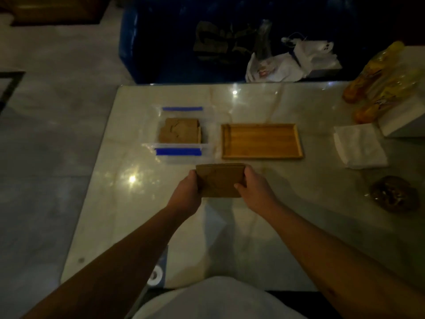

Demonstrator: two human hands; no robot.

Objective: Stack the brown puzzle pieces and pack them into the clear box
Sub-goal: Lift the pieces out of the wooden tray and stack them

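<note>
Your hands: your left hand [192,187] and right hand [249,184] both grip one flat stack of brown puzzle pieces [219,180], held just above the shiny marble table [253,226].
Do it well: keep the edges even, then lower it flat onto the brown pieces already inside the clear plastic box with blue clips [181,132].
Count: two stacks, one box, one empty wooden tray [261,141].

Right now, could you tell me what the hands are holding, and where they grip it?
Both hands hold a stack of brown puzzle pieces: left hand on its left edge, right hand on its right edge.
</note>
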